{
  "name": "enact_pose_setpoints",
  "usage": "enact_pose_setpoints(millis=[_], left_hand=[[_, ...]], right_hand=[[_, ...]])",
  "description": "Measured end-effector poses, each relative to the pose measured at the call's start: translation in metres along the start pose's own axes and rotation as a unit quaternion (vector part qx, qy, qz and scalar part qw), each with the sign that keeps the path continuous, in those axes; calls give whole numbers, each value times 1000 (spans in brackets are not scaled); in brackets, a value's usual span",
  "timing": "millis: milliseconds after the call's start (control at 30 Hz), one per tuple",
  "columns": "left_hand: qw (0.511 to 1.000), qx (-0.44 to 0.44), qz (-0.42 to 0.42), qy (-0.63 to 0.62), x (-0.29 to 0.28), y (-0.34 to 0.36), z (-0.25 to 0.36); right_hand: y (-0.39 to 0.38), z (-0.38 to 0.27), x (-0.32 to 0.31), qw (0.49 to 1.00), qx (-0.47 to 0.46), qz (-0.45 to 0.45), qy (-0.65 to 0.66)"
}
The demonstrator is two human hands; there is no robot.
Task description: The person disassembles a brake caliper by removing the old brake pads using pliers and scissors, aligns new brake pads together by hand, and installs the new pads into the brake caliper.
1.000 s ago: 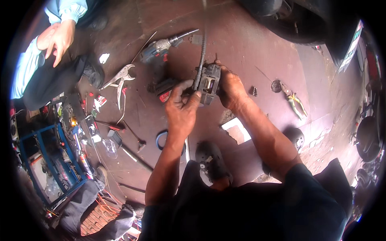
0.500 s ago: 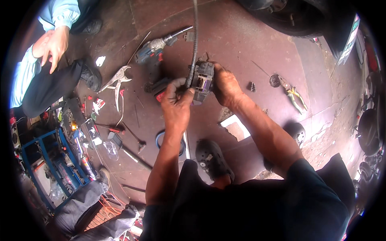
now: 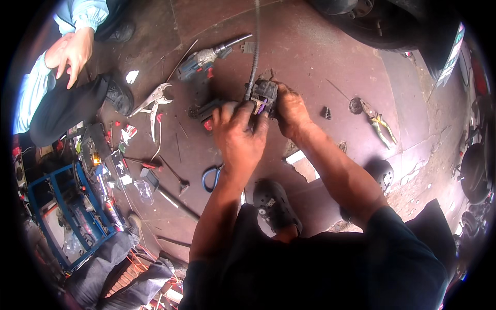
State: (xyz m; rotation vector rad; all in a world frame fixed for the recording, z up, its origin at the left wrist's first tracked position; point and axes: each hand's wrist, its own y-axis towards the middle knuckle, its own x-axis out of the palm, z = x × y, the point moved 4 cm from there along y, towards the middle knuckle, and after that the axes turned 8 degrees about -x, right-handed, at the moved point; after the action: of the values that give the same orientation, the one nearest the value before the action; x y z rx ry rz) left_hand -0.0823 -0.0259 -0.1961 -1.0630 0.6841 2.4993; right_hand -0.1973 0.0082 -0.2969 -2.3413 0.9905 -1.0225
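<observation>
A dark, grimy brake caliper (image 3: 265, 89) hangs on a ribbed hose (image 3: 255, 49) that runs up out of view. My right hand (image 3: 292, 111) is wrapped round its right side, thumb near the top. On the near left side, my left hand (image 3: 240, 135) pinches the caliper's lower part, thumb and fingers pressed against it. Between the hands, a pale metal edge and a purplish strip show in the caliper's opening. My left fingertips are partly hidden behind the part. Just left of that hand, a cordless power tool (image 3: 199, 64) lies on the floor.
Locking pliers (image 3: 153, 106) lie left, combination pliers (image 3: 380, 126) right, with a small dark part (image 3: 326, 112) between. A blue ring-shaped item (image 3: 210, 179) sits by my left forearm. A blue rack (image 3: 57, 206) stands lower left. Another person's hand (image 3: 77, 54) is upper left; a wheel (image 3: 367, 23) upper right.
My left hand has moved right and turned over the caliper's near side, covering more of it. The caliper has tilted slightly. My right hand keeps its hold.
</observation>
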Motion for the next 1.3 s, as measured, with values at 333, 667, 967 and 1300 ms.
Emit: enact_pose_setpoints(millis=[333, 667, 967, 1300], left_hand=[[921, -286, 1, -266, -28, -32, -40], [996, -34, -63, -50, 1, -78, -60], [977, 154, -117, 87, 22, -96, -59], [972, 183, -134, 55, 10, -92, -56]], right_hand=[[24, -12, -20, 980, -95, 43, -169], [62, -41, -74, 875, -217, 91, -422], [-48, -26, -85, 841, -249, -3, -481], [-28, 2, -93, 558, -390, -157, -716]])
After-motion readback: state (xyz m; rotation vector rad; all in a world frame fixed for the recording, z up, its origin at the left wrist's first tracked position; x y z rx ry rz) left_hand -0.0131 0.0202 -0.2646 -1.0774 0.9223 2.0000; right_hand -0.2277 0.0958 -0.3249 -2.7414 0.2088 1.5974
